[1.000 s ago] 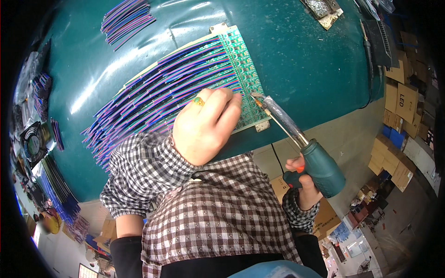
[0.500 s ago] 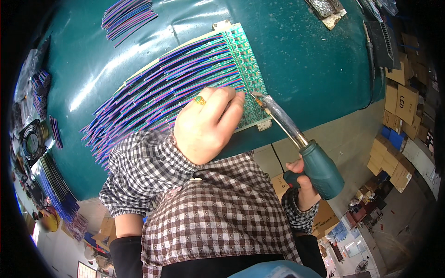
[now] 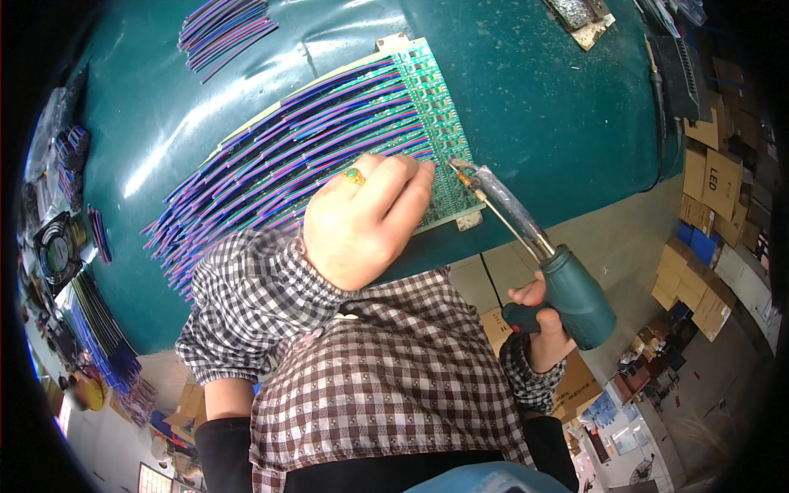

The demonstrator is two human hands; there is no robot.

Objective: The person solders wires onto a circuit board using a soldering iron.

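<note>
My left hand (image 3: 362,218), wearing a ring with a green stone, rests over the lower right of the wire rows. Its fingers are drawn together, and the fingertips point at the soldered edge of a green circuit board panel (image 3: 428,78); what they pinch is hidden. Rows of blue, pink, black and green wires (image 3: 271,148) fan out leftward from the panel. At lower right, my right hand (image 3: 546,329) is wrapped round the handle of a dark green soldering gun (image 3: 579,300). The gun's tip hovers by the panel's right part, just right of my left fingertips.
A bundle of wires (image 3: 226,37) lies at the far left of the green table mat (image 3: 559,140). A foil-covered block (image 3: 580,18) sits at the far right. Along the left stand a black fan (image 3: 57,251) and more wire bundles (image 3: 103,329). Cardboard boxes (image 3: 711,185) are stacked beyond the right edge.
The soldering gun in my right hand has shifted slightly right, its tip drawing away from my left fingertips. My left hand has hardly moved.
</note>
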